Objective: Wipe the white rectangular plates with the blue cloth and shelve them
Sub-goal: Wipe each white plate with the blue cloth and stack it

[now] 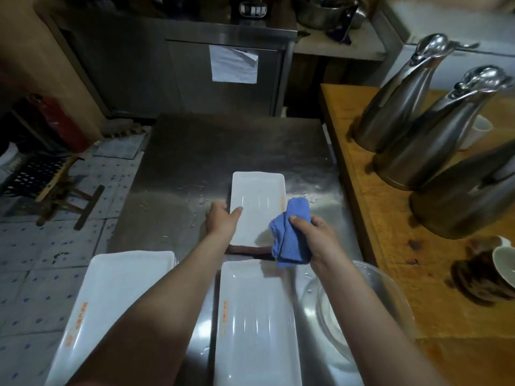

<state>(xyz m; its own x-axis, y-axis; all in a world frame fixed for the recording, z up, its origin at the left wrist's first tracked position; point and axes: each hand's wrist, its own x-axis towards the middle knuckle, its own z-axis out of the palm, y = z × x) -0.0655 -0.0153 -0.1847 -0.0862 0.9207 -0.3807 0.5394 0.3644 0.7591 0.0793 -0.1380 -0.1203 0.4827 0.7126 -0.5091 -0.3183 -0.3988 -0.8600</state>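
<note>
The left hand (223, 222) grips the left edge of a white rectangular plate (257, 201) lying on the steel table (223, 146), thumb on top. The right hand (319, 235) clutches the bunched blue cloth (291, 235) over the plate's right rim. A second white plate (256, 316) and a third white plate (111, 296) lie nearer, with a clear glass bowl (370, 296) at the table's right edge. Bare steel stretches beyond.
</note>
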